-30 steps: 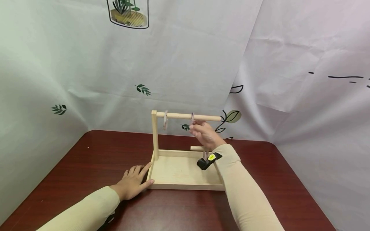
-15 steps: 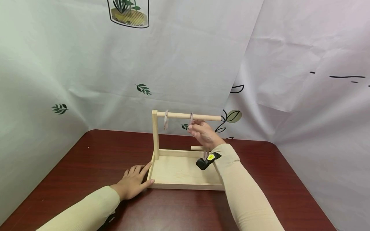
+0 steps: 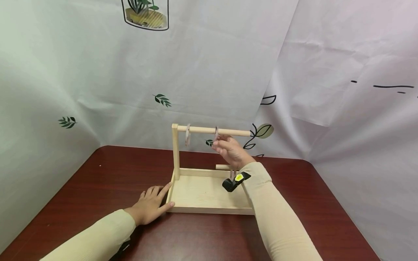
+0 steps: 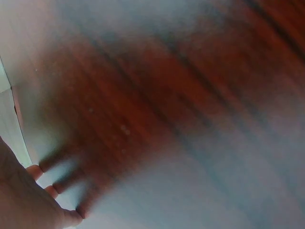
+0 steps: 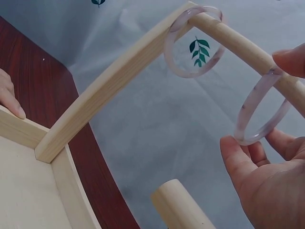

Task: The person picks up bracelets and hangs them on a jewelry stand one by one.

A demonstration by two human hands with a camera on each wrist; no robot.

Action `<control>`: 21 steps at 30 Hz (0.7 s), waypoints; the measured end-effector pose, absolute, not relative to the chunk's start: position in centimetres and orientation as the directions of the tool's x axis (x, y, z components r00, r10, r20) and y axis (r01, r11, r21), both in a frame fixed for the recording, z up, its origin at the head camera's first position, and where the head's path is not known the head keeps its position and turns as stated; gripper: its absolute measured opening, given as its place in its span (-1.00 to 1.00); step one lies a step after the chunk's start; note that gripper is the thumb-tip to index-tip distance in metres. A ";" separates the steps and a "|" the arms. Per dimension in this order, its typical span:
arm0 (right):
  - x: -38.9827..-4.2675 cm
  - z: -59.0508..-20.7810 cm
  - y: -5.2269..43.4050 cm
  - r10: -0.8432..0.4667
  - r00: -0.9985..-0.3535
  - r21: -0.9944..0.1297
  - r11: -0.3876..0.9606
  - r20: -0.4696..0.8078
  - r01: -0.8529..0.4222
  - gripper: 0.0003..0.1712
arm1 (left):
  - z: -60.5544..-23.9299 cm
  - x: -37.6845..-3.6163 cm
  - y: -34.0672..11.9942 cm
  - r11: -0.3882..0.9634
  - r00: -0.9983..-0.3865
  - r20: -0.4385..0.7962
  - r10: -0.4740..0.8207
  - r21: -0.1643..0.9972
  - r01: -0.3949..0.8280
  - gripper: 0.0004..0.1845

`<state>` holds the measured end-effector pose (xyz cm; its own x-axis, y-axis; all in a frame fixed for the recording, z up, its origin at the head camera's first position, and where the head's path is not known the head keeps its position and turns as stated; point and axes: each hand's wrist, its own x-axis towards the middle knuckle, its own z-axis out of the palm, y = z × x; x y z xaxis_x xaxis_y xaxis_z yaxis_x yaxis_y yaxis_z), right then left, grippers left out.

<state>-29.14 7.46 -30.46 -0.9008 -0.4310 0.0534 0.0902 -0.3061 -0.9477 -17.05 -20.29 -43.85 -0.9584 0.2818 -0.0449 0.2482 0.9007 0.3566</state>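
Observation:
A pale wooden stand has a tray base point(image 3: 209, 210), an upright post point(image 3: 175, 152) and a horizontal dowel point(image 3: 228, 132). One pale pink ring point(image 3: 187, 135) point(image 5: 193, 43) hangs on the dowel near the post. A second pink ring point(image 3: 216, 133) point(image 5: 259, 107) hangs further right on the dowel. My right hand point(image 3: 218, 141) point(image 5: 257, 143) holds this ring from below, between thumb point(image 5: 233, 152) and fingers. My left hand point(image 3: 156, 197) lies flat on the table, fingers straight, touching the tray's front left corner. The left wrist view is blurred and shows only fingertips point(image 4: 43, 191) on dark wood.
A short lower peg point(image 3: 223, 167) point(image 5: 181, 205) sticks out at the back of the tray, with something pinkish hanging by it. The dark red table point(image 3: 81, 188) ends at white printed sheeting point(image 3: 209, 72) behind and on both sides. A black wrist camera point(image 3: 233, 182) sits on my right sleeve.
My right hand and its ring have edged very slightly left along the dowel. The left hand has stayed in place.

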 end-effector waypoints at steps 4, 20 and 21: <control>-29.1 -30.4 7.4 -0.439 -0.897 -0.947 -0.308 0.059 0.088 -0.37 | -43.8 -17.1 -20.3 0.901 -0.959 -0.048 0.280 0.357 0.245 -0.20; -29.0 -30.3 7.6 -0.433 -0.901 -0.950 -0.295 0.037 0.103 -0.25 | -43.9 -17.1 -20.3 0.903 -0.959 -0.045 0.281 0.350 0.248 -0.21; -28.9 -30.3 7.6 -0.434 -0.900 -0.954 -0.284 0.038 0.097 -0.26 | -43.9 -17.1 -20.3 0.903 -0.959 -0.045 0.280 0.351 0.248 -0.21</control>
<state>-28.91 7.60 -30.31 -0.9000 -0.4343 0.0376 0.0972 -0.2839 -0.9539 -17.10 -20.32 -43.89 -0.9589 0.2802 -0.0446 0.2476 0.9031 0.3509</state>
